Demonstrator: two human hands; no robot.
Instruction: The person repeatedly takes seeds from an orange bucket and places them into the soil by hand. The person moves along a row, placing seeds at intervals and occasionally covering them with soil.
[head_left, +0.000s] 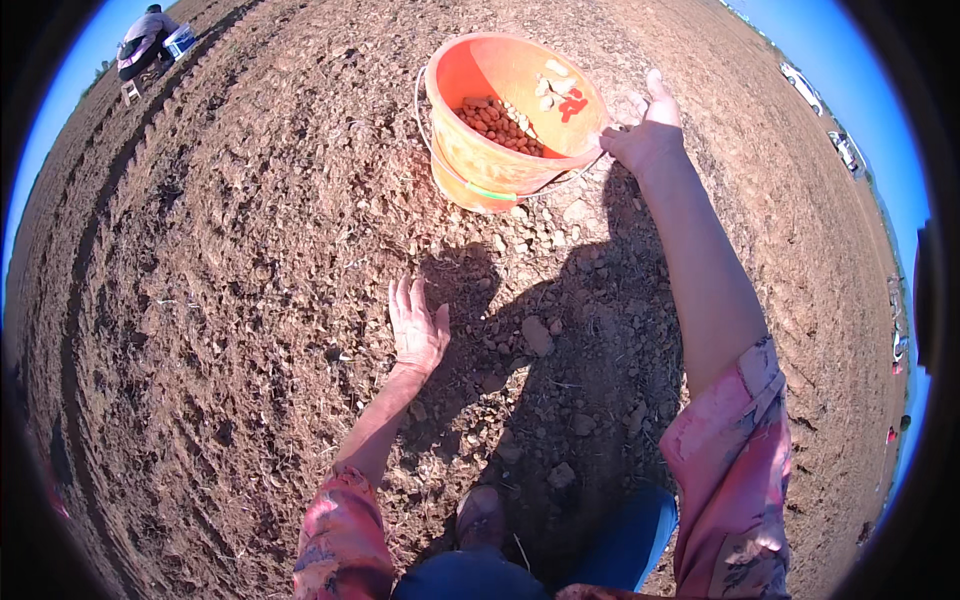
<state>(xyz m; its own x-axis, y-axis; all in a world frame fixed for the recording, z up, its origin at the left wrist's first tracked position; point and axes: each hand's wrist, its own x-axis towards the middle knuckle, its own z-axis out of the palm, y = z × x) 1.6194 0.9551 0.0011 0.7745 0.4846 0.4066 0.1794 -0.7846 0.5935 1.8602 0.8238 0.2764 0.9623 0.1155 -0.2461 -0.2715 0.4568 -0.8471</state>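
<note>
An orange plastic bucket (469, 161) with a wire handle and green grip stands on the dry soil ahead of me. Peanuts in their shells (501, 126) lie at its bottom. Several paler peanuts (553, 88) show against the inner right wall, with dark red shadows beside them; they look to be in the air. My right hand (649, 139) is at the bucket's right rim, fingers spread, with nothing seen in it. My left hand (417, 330) is low over the soil, nearer to me than the bucket, its fingers extended and nothing visible in it.
Clods and stones (537, 335) lie in my shadow, near my shoe (481, 514). At the far upper left a person (144, 41) crouches by a white and blue bucket (179, 40) and a small stool (130, 91). A white car (802, 88) stands far off at right.
</note>
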